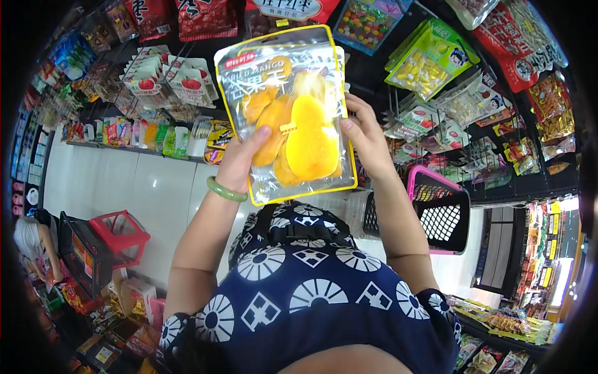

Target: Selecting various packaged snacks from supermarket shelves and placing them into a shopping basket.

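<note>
A clear pouch of dried mango [310,140] with a yellow border is held up in front of me, tilted slightly. My left hand [240,156] grips its left edge, with the thumb lying over the front. On the opposite edge, my right hand [366,133] pinches the pouch, its fingers partly behind it. Another pouch edge shows just behind the top right of the front one, so there may be more than one pouch in my hands. A green bangle [227,189] circles my left wrist.
Racks ahead carry hanging snack packets, among them red bags [205,18], white pouches [189,84] and green candy bags [432,58]. A black basket with a pink rim [439,210] is below my right forearm. At far left, a person [39,248] is near a red plastic stool [124,238] and a black crate [86,255].
</note>
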A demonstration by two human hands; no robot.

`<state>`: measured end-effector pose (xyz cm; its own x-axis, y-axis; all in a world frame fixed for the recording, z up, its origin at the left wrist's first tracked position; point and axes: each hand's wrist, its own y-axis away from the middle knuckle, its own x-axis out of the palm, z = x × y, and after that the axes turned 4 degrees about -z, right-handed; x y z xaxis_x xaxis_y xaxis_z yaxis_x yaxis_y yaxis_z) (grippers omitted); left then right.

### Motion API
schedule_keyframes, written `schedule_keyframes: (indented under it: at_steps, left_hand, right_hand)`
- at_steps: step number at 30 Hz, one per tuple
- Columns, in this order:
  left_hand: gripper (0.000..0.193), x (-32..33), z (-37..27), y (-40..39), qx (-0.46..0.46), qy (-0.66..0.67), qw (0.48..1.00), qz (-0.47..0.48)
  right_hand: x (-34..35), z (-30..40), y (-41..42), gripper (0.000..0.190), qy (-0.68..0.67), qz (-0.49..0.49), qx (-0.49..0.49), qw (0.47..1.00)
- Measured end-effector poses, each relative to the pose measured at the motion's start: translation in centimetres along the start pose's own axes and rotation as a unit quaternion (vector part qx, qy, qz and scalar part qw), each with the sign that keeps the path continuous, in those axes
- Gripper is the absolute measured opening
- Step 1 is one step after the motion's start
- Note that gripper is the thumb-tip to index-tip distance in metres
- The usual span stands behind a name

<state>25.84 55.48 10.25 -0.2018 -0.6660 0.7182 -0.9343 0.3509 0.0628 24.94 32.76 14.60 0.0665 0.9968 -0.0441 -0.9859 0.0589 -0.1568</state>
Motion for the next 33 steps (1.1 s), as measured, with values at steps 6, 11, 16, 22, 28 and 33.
schedule_keyframes:
  at_steps: [6, 11, 16, 22, 28, 33]
  left_hand:
    - [0.052, 0.2, 0.8, -0.5, -0.014, -0.036, 0.999, 0.021]
    - [0.047, 0.2, 0.6, -0.4, -0.021, 0.015, 1.0, 0.014]
    - [0.046, -0.3, -0.2, -0.4, -0.027, 0.094, 0.995, -0.03]
    - [0.047, -1.8, -0.1, -0.6, 0.035, 0.025, 0.997, -0.067]
    - [0.046, -2.4, 0.3, -0.9, 0.055, -0.045, 0.984, -0.164]
    - [0.052, -1.3, 1.4, 0.4, 0.029, -0.092, 0.991, -0.095]
  right_hand:
    - [0.4, -1.2, 0.6, 0.048, 0.084, 0.003, -0.031, 0.996]
    - [1.1, -2.4, 1.0, 0.039, -0.209, -0.001, 0.119, 0.971]
    - [-0.8, -4.7, 1.4, 0.043, -0.495, 0.04, 0.124, 0.859]
    - [-4.5, -7.9, 2.0, 0.048, -0.657, 0.083, 0.098, 0.743]
    - [-5.1, -8.5, 2.3, 0.049, -0.59, 0.136, 0.128, 0.786]
    - [-2.3, -7.5, 1.9, 0.06, -0.415, 0.009, 0.173, 0.893]
